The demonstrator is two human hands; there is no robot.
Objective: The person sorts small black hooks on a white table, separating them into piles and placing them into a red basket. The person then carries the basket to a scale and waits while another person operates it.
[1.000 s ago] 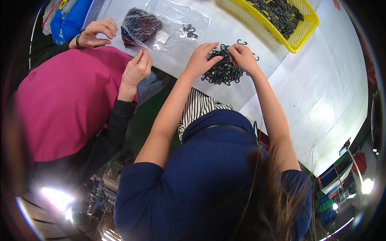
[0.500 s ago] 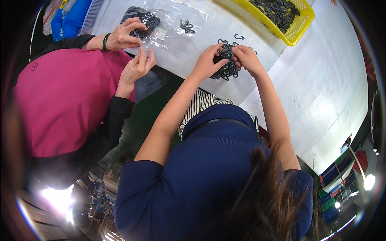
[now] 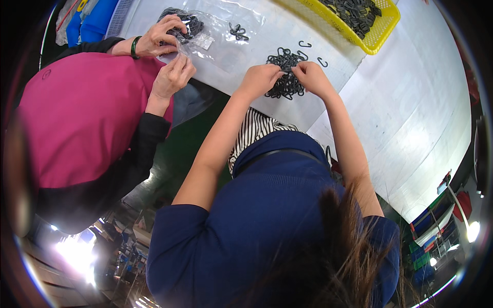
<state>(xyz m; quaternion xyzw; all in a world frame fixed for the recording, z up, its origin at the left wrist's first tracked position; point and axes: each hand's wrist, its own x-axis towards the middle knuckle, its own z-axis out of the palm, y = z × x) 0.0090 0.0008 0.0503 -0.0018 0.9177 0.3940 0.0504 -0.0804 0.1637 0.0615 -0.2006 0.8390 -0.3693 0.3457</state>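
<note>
On the white table lies a pile of small black S-shaped hooks [image 3: 285,91]. My left hand [image 3: 259,80] comes to its left side, thumb and forefinger pinched at the pile's middle. From the right, my right hand [image 3: 314,78] pinches close to the left fingertips. A black hook seems to span the two pinches, though dark pieces behind blur its outline. Just beyond the pile are two loose hooks, one hook [image 3: 305,44] farther off and another hook [image 3: 322,62] by my right hand.
At left, a co-worker's hands [image 3: 172,77] handle a clear plastic bag [image 3: 205,43] with black pieces inside. A small cluster of black hooks [image 3: 238,32] lies near it. A yellow basket [image 3: 374,46] of dark parts stands at the far right. The white table [image 3: 411,113] extends rightward.
My hands have drawn together over the pile, fingers now pinched. A loose hook beside my right hand shows more fully. The co-worker's hands have shifted slightly at the bag.
</note>
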